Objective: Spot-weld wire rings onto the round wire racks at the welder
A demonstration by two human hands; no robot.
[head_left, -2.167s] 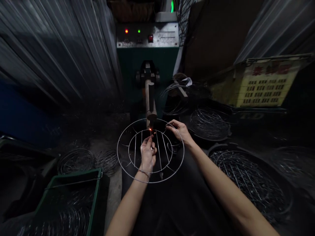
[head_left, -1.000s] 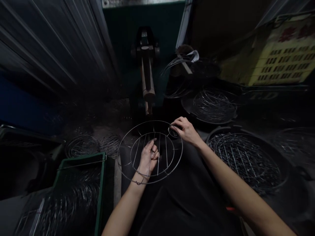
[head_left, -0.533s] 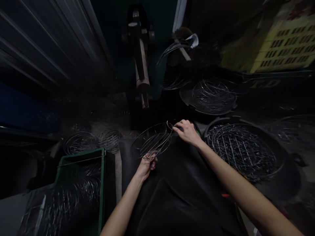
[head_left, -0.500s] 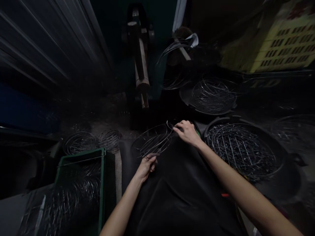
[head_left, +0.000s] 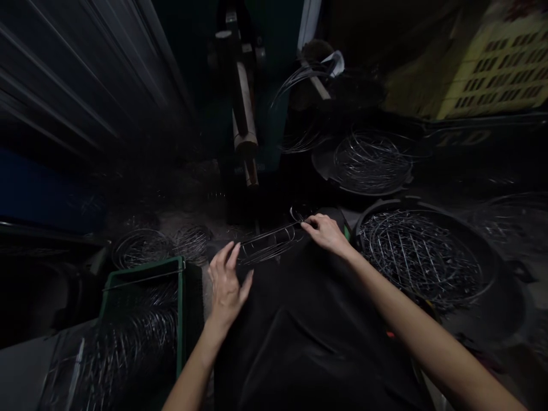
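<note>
A thin wire piece (head_left: 268, 242) with a hooked end lies above the dark cloth (head_left: 295, 325) over my lap. My right hand (head_left: 326, 233) pinches it beside the hook, at its right end. At its left end my left hand (head_left: 226, 282) is spread, fingers apart, with the fingertips close to the wire; whether they touch it I cannot tell.
A green crate (head_left: 180, 319) of wire pieces stands at the left, wire coils (head_left: 141, 249) behind it. On the right are a round black tub (head_left: 505, 297) of metal pieces, a wire-filled tray (head_left: 321, 165) and a yellow crate (head_left: 492, 68). A machine arm (head_left: 244, 114) stands ahead.
My left hand has let go of the wire, opened and moved left and slightly up. The wire piece has turned and now looks narrower. My right hand has stayed at the hooked end.
</note>
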